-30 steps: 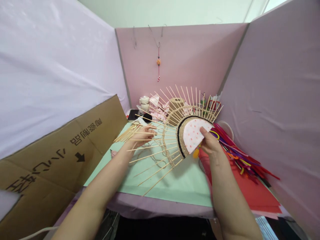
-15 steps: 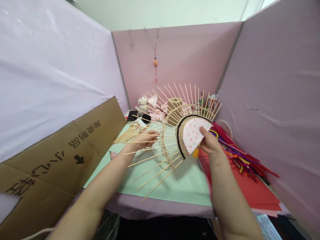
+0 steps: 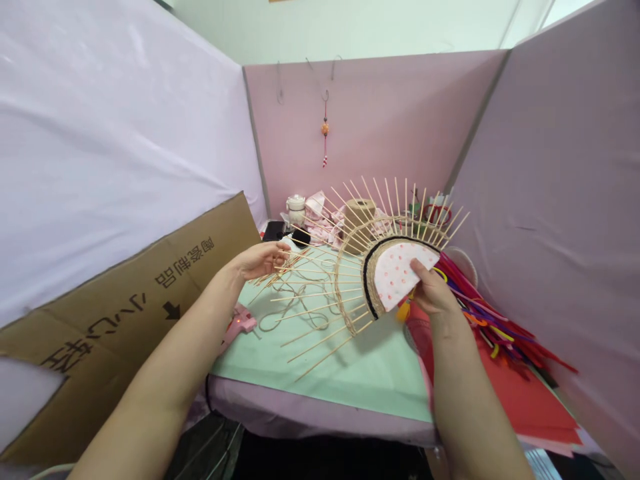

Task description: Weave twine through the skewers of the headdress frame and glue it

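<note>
In the lower left of the frame a printed cardboard sheet (image 3: 125, 320) leans aslant. Near its right edge a pink glue gun (image 3: 240, 323) lies partly behind the left forearm. Left of centre, the left hand (image 3: 263, 259) hovers with its fingers curled and tips drawn close, beside the outer ends of some spokes; from here I can't tell whether it pinches a stick, a strand or nothing. Just below its fingertips lie loose sticks (image 3: 280, 272), and loops of twine (image 3: 295, 303) spread over the green mat (image 3: 320, 360).

Right of centre, lifted over the mat, is the half-round fan (image 3: 370, 275): thin spokes raying out, a twine ring woven through them, a black band, and a dotted cloth panel (image 3: 400, 267) at its heart. I'd judge it very light, springy at the tips and easily snapped or bent there, firmer and not slippery at the cloth. That is the place to grip it, and the right hand (image 3: 433, 287) does, thumb pressed flat on the panel, the fingers mostly hidden behind.

Farther right, coloured fuzzy stems (image 3: 490, 313) lie heaped on red sheets (image 3: 515, 407).
</note>
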### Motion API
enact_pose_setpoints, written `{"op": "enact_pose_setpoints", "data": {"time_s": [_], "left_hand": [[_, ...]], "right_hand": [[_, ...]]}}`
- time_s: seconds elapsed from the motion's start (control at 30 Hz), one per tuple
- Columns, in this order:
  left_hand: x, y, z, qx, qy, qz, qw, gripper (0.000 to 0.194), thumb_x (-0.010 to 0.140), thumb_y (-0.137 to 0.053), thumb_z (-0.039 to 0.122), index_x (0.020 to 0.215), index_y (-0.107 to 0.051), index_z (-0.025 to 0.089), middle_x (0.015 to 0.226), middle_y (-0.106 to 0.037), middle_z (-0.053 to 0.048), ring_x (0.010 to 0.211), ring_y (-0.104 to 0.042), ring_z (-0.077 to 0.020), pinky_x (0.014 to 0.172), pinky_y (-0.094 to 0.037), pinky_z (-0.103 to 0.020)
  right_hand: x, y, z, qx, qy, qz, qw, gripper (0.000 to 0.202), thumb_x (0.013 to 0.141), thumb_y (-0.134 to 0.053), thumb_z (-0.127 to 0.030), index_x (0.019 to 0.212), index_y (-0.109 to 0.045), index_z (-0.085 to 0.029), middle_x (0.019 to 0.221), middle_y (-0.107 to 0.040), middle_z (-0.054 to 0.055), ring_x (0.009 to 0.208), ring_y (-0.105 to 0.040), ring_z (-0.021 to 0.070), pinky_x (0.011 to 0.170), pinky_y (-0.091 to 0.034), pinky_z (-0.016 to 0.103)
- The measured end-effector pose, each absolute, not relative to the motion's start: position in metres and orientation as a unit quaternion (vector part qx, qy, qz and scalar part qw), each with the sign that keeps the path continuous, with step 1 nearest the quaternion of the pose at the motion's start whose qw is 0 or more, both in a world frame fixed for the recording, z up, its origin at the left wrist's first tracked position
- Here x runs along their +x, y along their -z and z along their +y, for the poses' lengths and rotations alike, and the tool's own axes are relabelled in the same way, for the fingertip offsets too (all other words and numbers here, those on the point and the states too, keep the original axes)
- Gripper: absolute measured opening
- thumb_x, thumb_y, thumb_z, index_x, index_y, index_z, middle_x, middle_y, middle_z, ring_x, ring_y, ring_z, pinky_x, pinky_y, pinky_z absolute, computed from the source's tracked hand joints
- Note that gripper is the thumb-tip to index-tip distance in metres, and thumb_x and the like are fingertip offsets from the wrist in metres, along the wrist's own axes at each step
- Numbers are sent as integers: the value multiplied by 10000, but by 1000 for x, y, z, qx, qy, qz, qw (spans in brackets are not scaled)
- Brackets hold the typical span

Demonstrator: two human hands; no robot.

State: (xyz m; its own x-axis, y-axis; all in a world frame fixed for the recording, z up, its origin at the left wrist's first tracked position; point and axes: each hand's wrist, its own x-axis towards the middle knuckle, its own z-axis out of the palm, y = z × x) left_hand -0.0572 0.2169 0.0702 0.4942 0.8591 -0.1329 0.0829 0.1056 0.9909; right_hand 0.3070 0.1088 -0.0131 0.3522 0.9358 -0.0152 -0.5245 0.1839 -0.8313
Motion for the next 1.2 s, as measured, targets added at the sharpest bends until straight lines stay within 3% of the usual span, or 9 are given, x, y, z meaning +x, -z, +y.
{"op": "enact_pose_setpoints", "data": {"time_s": [0.13, 0.33, 0.53, 0.63, 0.73, 0.9, 1.0, 1.2], "left_hand": [[-60, -73, 215, 583, -364, 411, 599, 265, 660, -723, 168, 890, -592, 154, 782, -632, -43, 604, -535, -76, 578, -420, -227], [-56, -81, 202, 712, -402, 398, 415, 240, 703, -719, 296, 862, -588, 174, 783, -668, -38, 707, -602, -133, 649, -440, -265], [-54, -86, 203, 764, -437, 385, 277, 172, 723, -693, 295, 803, -607, 169, 774, -626, -8, 716, -585, -132, 703, -449, -276], [-54, -84, 211, 733, -470, 356, 338, 208, 689, -735, 272, 821, -612, 168, 807, -629, -8, 735, -589, -126, 722, -457, -271], [-57, -80, 221, 662, -471, 310, 493, 296, 634, -795, 238, 859, -616, 171, 792, -632, 1, 700, -590, -105, 697, -469, -253], [-62, -66, 235, 534, -394, 246, 706, 378, 571, -850, 180, 875, -627, 156, 743, -630, -3, 605, -577, -67, 524, -429, -155], [-59, -57, 237, 492, -398, 209, 746, 402, 568, -849, 146, 902, -626, 147, 731, -613, 5, 572, -556, -44, 458, -369, -115], [-20, -43, 220, 513, -417, 271, 700, 311, 615, -793, 111, 862, -610, 159, 699, -596, 22, 606, -570, -72, 580, -431, -190]], "right_hand": [[308, 15, 109, -385, -505, -266, 725, 290, 697, -766, -239, 957, -638, -223, 849, -769, 16, 848, -733, 238, 795, -614, 382], [309, 17, 111, -391, -508, -260, 722, 284, 696, -770, -238, 948, -643, -209, 844, -770, 21, 821, -736, 236, 789, -615, 384], [306, 14, 108, -393, -509, -266, 718, 267, 701, -763, -230, 940, -643, -217, 798, -768, 8, 764, -740, 219, 758, -621, 363], [305, 12, 106, -394, -520, -273, 707, 266, 705, -760, -233, 942, -638, -227, 792, -768, 11, 773, -740, 228, 743, -625, 373], [305, 12, 106, -392, -526, -272, 704, 249, 703, -757, -240, 921, -637, -228, 802, -770, 20, 781, -741, 243, 737, -626, 390], [306, 12, 106, -389, -544, -271, 692, 242, 701, -752, -237, 915, -640, -222, 834, -773, 38, 897, -723, 279, 814, -605, 437], [308, 12, 106, -388, -562, -270, 679, 252, 702, -749, -229, 930, -644, -213, 859, -772, 53, 983, -696, 291, 876, -580, 444], [301, 14, 104, -384, -575, -266, 671, 238, 704, -748, -243, 918, -651, -211, 916, -768, 59, 1025, -680, 287, 918, -560, 442]]}}
